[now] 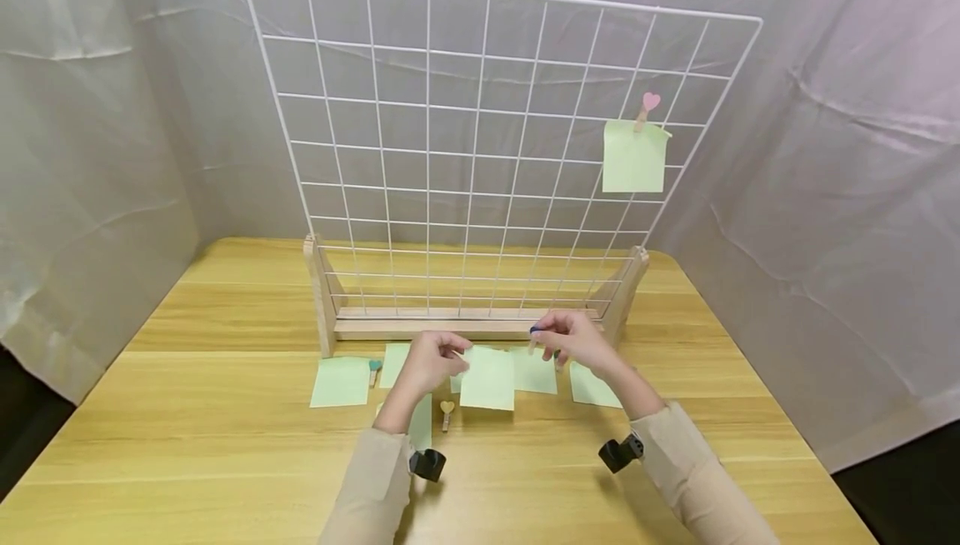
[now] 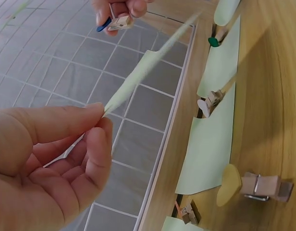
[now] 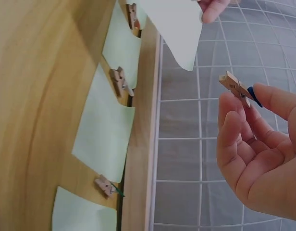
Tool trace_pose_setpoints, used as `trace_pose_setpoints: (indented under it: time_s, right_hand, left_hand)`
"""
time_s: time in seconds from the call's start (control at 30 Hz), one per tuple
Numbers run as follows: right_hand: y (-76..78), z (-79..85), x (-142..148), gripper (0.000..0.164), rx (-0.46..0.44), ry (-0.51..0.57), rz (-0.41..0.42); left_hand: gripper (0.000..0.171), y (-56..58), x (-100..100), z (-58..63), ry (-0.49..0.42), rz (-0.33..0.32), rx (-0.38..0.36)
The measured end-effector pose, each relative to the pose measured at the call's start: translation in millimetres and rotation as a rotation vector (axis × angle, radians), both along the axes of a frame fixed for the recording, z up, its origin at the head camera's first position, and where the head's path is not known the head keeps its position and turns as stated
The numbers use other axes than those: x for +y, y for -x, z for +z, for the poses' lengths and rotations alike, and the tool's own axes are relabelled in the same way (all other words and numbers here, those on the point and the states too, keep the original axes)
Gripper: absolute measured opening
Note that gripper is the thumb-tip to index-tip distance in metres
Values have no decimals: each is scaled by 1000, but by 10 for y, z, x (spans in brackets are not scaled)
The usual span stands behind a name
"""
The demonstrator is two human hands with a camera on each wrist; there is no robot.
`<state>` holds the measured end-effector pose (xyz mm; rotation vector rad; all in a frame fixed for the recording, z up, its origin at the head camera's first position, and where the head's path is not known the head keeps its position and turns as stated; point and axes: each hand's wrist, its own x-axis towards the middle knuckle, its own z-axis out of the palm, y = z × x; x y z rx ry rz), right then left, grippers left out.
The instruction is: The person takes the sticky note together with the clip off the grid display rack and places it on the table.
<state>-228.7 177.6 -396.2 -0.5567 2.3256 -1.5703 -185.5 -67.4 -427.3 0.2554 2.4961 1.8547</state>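
Observation:
My left hand [image 1: 433, 362] pinches a pale green sticky note [image 1: 487, 382] by its edge between thumb and forefinger, holding it raised above the table. To its right, my right hand [image 1: 579, 340] grips a small wooden clothespin [image 3: 235, 87] with a dark blue end, between thumb and fingers. In the right wrist view the clothespin is apart from the held note, its wooden tip pointing toward it. A white wire grid [image 1: 480, 103] stands upright just behind both hands. High on its right side, a clothespin with a pink heart [image 1: 650, 102] holds another green note [image 1: 634, 158].
More green notes lie along the foot of the grid's wooden stand [image 1: 465, 328], among them one at the left [image 1: 340, 382] and one at the right [image 1: 592, 387]. Between them lie several clothespins, including a teal-heart one [image 1: 374, 370] and a yellow-heart one [image 1: 447, 413].

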Motion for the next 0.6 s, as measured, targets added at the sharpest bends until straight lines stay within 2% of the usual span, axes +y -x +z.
trace_pose_setpoints:
  time_s: [0.2,0.6]
  right_hand:
    - [-16,-95,-7,22,-10,-57,5]
    - [-66,-250,-32,20,-136,-71,81]
  left_hand:
    - [19,-7,5,-15,29,-15,-25]
    - [19,-26,2,-87,86,-86,-68]
